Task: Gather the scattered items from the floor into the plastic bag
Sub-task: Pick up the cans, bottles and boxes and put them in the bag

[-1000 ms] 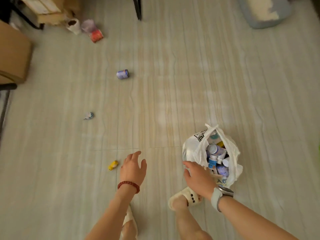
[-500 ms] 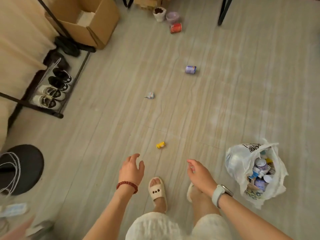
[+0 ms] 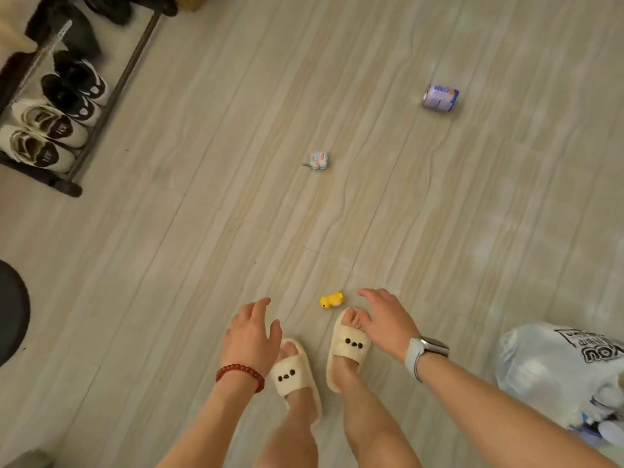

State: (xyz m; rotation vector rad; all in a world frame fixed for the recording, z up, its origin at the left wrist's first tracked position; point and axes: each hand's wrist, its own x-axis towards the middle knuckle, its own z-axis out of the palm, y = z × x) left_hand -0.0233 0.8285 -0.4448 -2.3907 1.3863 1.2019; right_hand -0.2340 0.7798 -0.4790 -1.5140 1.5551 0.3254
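A small yellow duck toy (image 3: 332, 299) lies on the floor just ahead of my right slipper. My right hand (image 3: 385, 320), with a watch on the wrist, hangs open a little right of the duck and holds nothing. My left hand (image 3: 251, 334), with a red bead bracelet, is open and empty left of the duck. Farther off lie a small pale blue keychain toy (image 3: 318, 160) and a purple-and-white can (image 3: 440, 98) on its side. The white plastic bag (image 3: 553, 363), with several items inside, sits at the lower right, partly cut off by the frame edge.
A shoe rack (image 3: 111, 99) with several shoes stands at the upper left. A round black base (image 3: 11, 312) shows at the left edge. My feet in cream slippers (image 3: 347, 347) stand between my hands on the pale plank floor.
My view has swung left and I have stepped toward the duck, which now lies at my right foot. The bag has slid to the lower right edge. Both hands stay empty.
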